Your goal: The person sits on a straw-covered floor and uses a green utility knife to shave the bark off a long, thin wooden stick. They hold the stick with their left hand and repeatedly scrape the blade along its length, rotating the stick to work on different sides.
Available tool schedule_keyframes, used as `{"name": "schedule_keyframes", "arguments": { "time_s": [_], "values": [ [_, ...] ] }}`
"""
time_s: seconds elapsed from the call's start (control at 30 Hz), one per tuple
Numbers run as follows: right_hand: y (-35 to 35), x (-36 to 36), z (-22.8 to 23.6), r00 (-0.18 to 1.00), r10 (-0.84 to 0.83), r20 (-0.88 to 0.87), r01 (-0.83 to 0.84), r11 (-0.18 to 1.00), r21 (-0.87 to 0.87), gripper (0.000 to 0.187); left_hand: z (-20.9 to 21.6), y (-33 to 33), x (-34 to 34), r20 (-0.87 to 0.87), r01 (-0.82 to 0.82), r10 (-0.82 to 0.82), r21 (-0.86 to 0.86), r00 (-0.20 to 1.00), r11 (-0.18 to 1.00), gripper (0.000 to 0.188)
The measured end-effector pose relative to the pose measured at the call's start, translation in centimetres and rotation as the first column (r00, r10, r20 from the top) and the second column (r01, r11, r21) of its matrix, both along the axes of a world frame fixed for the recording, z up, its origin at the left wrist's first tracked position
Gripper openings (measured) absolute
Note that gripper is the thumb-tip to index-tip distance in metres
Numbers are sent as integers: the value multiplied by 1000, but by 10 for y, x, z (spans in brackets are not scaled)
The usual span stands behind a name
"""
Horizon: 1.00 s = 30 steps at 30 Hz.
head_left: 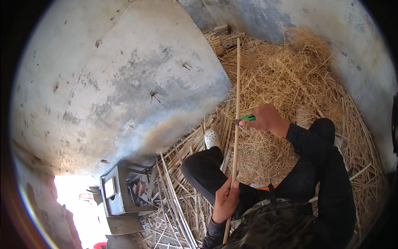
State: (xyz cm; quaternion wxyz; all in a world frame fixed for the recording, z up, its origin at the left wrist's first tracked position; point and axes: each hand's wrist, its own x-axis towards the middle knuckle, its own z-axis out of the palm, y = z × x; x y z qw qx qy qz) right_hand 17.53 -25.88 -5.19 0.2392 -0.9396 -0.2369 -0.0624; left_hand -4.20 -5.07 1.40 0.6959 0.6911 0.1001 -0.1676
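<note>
A long, pale, slender wooden strip [236, 143] runs upright through the picture, from my lap toward the far wall. Its lower part is wrapped by the fingers of my left hand [226, 199], thumb lying along it. Higher up, my right hand [264, 118] grips a utility knife [248, 118] with a green handle. The knife's dark blade points left and meets or crosses the strip; whether it cuts into the wood cannot be made out.
Straw and shavings [286, 74] heap over the floor around my legs. Long split strips [176, 199] lie at the left. A worn grey wooden cabinet [118, 191] stands lower left, near a bright opening [81, 199]. Stained plaster walls [124, 74] close in; a white clog [212, 139] is on my foot.
</note>
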Motion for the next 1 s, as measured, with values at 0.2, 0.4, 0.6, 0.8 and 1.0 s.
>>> {"name": "schedule_keyframes", "arguments": {
  "time_s": [0.2, 0.4, 0.6, 0.8, 1.0],
  "values": [
    [10, -36, -5, 982, 137, 126, -145, 988, 58, 82, 1, -2, 3, -9, 14, -15, -42, 1000, 999, 45],
    [-27, 19, -6, 989, -116, -96, 122, 991, 59, 87, 0, -3, -9, -26, 50, -48, 66, 999, 997, 45],
    [5, -29, -10, 987, 145, 69, -148, 989, 31, 83, 7, -1, -10, -40, 17, -14, 75, 999, 997, 45],
    [-5, -11, 5, 989, 8, -150, 0, 999, 52, 84, -2, 2, -9, -4, 32, -32, 20, 999, 999, 44],
    [8, -19, -9, 998, 53, 30, -57, 986, 156, 82, 11, -3, -12, -12, 17, -16, 163, 1000, 986, 45]
  ]
}}
